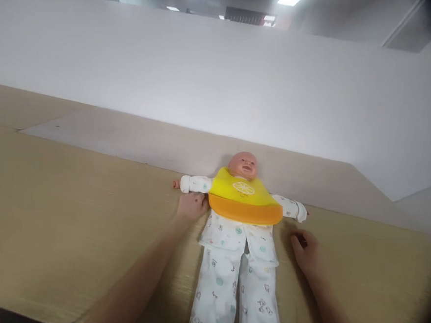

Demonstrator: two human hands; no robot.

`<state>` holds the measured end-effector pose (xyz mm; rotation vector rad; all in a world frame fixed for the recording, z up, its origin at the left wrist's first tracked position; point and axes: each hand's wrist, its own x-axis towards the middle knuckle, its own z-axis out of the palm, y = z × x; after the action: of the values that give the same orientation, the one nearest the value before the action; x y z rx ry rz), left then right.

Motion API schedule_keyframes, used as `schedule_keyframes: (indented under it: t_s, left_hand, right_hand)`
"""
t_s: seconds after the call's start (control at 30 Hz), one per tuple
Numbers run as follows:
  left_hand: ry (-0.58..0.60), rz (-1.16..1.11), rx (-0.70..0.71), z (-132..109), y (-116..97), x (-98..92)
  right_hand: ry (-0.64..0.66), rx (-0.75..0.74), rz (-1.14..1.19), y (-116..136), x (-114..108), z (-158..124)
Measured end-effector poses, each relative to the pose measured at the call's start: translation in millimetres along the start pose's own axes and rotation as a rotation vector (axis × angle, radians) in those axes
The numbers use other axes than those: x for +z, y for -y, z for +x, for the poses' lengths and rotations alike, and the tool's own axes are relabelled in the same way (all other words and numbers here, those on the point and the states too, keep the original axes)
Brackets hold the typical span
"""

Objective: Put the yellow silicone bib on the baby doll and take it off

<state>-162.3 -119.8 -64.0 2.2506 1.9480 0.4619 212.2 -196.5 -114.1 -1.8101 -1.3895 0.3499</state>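
Head view: baby doll (238, 232) on its back, long axis running away between both hands; left hand (192, 206) nearer, loosely curled against its side below the yellow-orange bib (242, 198), hold unclear; right hand (303, 251) half-open, empty-looking, just beside the printed trousers (239, 276).

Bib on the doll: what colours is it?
The bib is yellow with an orange lower pocket, best seen in the head view.

Two bare forearms (137, 279), no sleeves showing, run up from the frame's lower edge on either side of the baby doll (224, 241). Left hand (192, 206): small dark speck on the back. Right hand (305, 251): dark mark at the fingers, too blurred to identify.
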Motion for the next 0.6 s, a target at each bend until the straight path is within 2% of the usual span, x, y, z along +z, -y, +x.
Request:
schedule_keyframes:
  t_s: [0.17,0.3,0.47,0.6]
  left_hand:
    - [0.032,0.034,0.062,0,1,-2.9]
    - [0.037,0.034,0.085,-2,1,-3.7]
    - [-0.069,-0.016,0.121,-9,0,1.7]
    - [-0.137,-0.058,0.078,-13,1,4.7]
  right_hand:
    - [-0.031,-0.093,-0.100,5,3,5]
    - [-0.040,-0.141,-0.082,12,4,5]
    - [-0.021,-0.103,-0.025,17,2,2]
    - [0.034,-0.075,0.052,24,4,-6]
